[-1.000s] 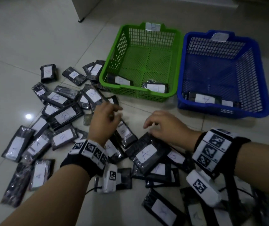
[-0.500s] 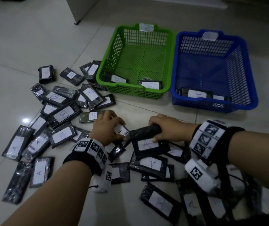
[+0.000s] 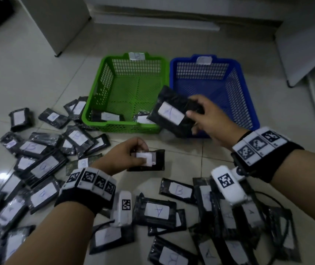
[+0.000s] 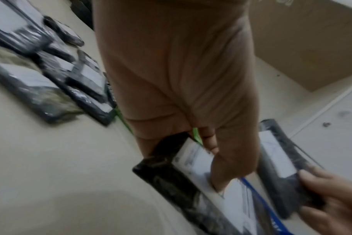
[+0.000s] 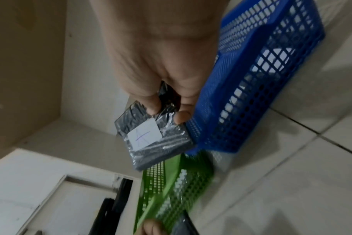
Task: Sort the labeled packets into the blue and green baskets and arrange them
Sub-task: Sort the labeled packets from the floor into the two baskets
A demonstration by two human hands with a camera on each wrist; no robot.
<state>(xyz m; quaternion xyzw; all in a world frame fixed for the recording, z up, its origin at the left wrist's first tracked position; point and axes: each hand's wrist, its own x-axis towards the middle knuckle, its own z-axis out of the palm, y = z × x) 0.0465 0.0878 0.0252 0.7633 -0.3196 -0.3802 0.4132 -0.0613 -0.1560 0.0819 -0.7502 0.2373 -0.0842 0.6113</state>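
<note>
Gripping hands: right hand (image 3: 211,119) pinching A packet (image 3: 172,113), left hand (image 3: 122,157) clutching thumb-hidden-label packet (image 3: 149,159).

Dim indoor light, floor glare, blurred wrist views

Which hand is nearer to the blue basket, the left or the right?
Right. The right hand holds a packet marked A over the near left corner of the blue basket. The left hand is lower, nearer the person, holding another packet over the floor.
</note>
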